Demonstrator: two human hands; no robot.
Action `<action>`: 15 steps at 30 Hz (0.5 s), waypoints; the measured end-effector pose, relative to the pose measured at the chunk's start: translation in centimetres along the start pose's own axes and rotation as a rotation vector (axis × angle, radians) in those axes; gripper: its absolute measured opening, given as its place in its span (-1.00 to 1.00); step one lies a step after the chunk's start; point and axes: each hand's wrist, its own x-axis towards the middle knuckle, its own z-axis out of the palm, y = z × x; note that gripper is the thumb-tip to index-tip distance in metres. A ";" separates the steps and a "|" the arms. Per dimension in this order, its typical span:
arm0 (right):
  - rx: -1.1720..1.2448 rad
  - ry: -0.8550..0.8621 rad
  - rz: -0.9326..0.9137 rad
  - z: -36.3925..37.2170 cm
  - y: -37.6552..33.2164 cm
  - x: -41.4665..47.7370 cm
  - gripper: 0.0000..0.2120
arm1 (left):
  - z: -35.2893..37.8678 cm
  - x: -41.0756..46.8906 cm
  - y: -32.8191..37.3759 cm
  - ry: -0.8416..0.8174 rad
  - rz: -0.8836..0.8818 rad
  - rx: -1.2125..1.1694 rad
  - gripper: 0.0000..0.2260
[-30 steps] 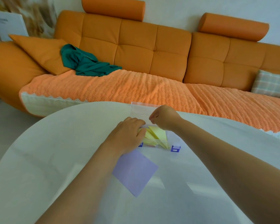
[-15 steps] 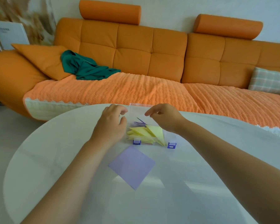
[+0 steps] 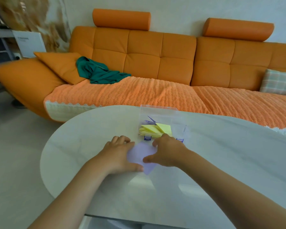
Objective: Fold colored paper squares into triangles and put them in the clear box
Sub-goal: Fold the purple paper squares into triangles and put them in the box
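With yellow triangles [image 3: 155, 129] stowed in the clear box [image 3: 157, 108], we are pressing left hand [image 3: 117, 154] and right hand [image 3: 168, 151], fingers spread, onto the unfolded purple square [image 3: 141, 154] just before that box.

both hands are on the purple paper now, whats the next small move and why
Probably lift the far corner with the right hand and fold it to the near corner while the left hand pins the sheet. The purple paper lies flat and unfolded on the table, both hands on it; the clear box holds folded triangles.
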 end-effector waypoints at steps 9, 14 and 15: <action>0.442 0.055 0.066 0.8 -0.1 0.0 -0.69 | 1.2 -0.8 0.3 0.150 0.000 -0.163 -0.14; 0.643 0.138 0.109 0.7 0.5 0.0 -0.79 | 0.6 -1.0 0.3 0.179 -0.017 -0.350 -0.12; 0.646 0.149 0.111 0.6 0.7 -0.1 -0.80 | 0.5 -0.9 0.2 0.200 -0.023 -0.443 -0.19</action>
